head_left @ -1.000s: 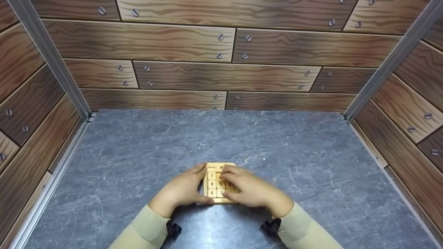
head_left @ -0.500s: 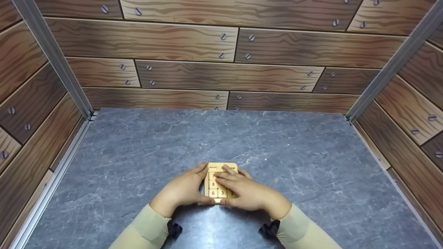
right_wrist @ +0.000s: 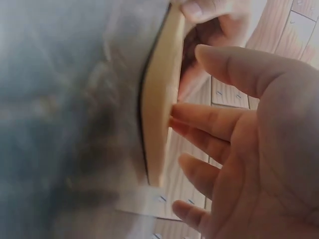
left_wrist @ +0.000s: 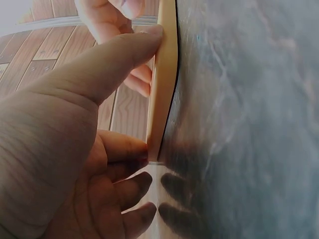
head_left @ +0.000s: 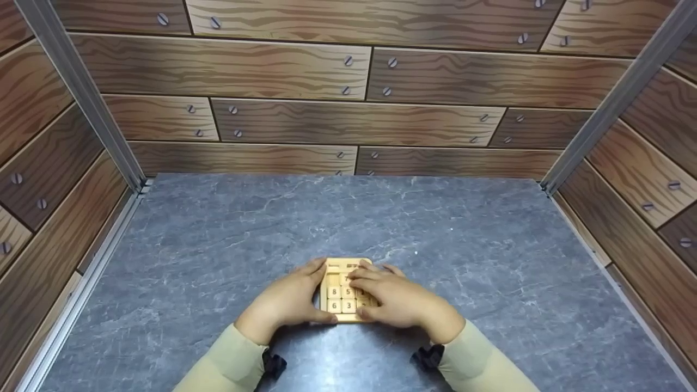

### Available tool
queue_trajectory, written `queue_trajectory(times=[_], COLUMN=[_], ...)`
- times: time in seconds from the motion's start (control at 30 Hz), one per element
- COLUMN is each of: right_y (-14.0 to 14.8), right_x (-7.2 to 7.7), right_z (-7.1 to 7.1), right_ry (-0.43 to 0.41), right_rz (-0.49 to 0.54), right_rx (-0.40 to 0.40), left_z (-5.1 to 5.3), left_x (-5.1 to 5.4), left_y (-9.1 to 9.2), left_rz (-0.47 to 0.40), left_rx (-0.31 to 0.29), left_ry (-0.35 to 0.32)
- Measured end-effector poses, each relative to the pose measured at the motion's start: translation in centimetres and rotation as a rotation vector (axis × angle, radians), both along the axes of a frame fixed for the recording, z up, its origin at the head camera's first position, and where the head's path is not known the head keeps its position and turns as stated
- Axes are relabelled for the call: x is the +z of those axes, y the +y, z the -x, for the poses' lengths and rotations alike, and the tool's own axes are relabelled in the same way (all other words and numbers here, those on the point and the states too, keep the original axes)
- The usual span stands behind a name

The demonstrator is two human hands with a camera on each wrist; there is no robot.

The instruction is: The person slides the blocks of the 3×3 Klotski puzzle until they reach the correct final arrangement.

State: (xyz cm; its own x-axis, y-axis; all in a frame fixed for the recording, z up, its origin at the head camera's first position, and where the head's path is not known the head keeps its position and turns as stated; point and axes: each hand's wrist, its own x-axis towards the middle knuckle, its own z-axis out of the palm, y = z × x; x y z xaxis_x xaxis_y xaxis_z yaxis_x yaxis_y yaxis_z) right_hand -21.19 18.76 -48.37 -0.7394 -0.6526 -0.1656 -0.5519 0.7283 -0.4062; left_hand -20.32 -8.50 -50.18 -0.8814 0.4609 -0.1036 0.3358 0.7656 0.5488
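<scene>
A yellow number sliding puzzle (head_left: 347, 317) lies flat on the table, its near side toward me. Tiles 8, 5, 6 and 3 are readable; a bare slot shows at the top left, with the 7 beside it. My left hand (head_left: 283, 299) grips the puzzle's left side, thumb on the near edge and forefinger at the far corner. Over the right-hand tiles lies my right hand (head_left: 403, 298), fingers extended, hiding some numbers. In the right wrist view two fingertips (right_wrist: 180, 112) touch the puzzle's face (right_wrist: 162, 109), while the thumb stands off it.
The grey marbled table (head_left: 245, 228) spreads around the puzzle. Wood-patterned panels (head_left: 294, 120) close off the back and both sides, with metal posts (head_left: 593, 109) at the corners.
The 7 tile has slid right from the top-left slot, leaving that slot bare. My right fingers reached left over the 7, then drew back right. My left hand has stayed in place.
</scene>
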Motion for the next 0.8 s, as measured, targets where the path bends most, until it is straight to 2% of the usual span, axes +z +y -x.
queue_trajectory(times=[0.2, 0.43, 0.63, 0.8], right_y=[0.3, -0.7, -1.5, -1.6], right_x=[0.4, 0.3, 0.2, 0.0], right_z=[0.0, -0.9, -1.9, -1.9], right_ry=[0.013, 0.083, 0.070, 0.057], right_rz=[-0.009, -0.013, -0.026, -0.033], right_rx=[0.000, 0.063, 0.123, 0.096], left_z=[0.0, 0.0, 0.0, 0.0], left_x=[0.0, -0.1, -0.2, -0.1], left_y=[0.0, 0.1, 0.1, 0.1], left_rz=[-0.004, -0.004, -0.011, -0.008], left_rx=[0.003, 0.001, 0.002, 0.003], left_ry=[0.002, 0.002, 0.012, 0.012])
